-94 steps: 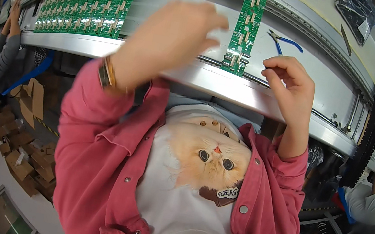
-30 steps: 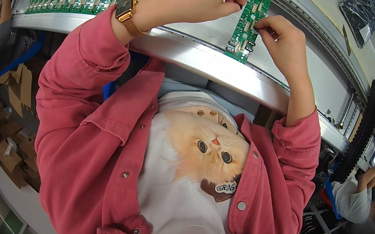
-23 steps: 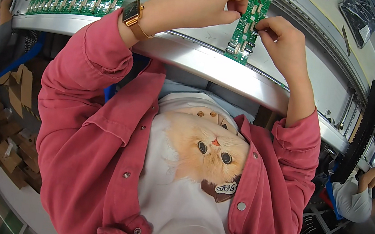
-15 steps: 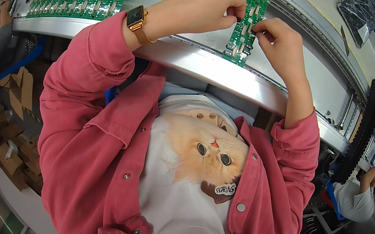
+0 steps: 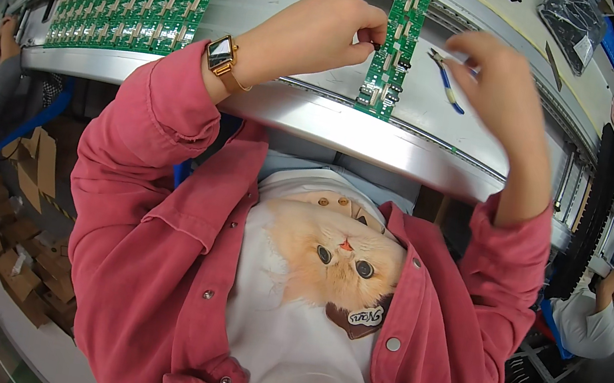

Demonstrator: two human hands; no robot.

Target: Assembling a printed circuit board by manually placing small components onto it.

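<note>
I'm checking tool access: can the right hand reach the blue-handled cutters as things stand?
Likely yes: the right hand, blurred but apparently open, is close by the cutters, and nothing visible covers them. The narrow green board lies apart, to their left.

The left forearm [image 5: 161,101] slants up and to the right, its wrist [image 5: 254,61] nearly straight, the left hand [image 5: 328,29] closed in a fingertip pinch; the right forearm [image 5: 524,191] rises steeply, the blurred right hand [image 5: 497,81] leaning leftward, fingers parted from thumb
</note>
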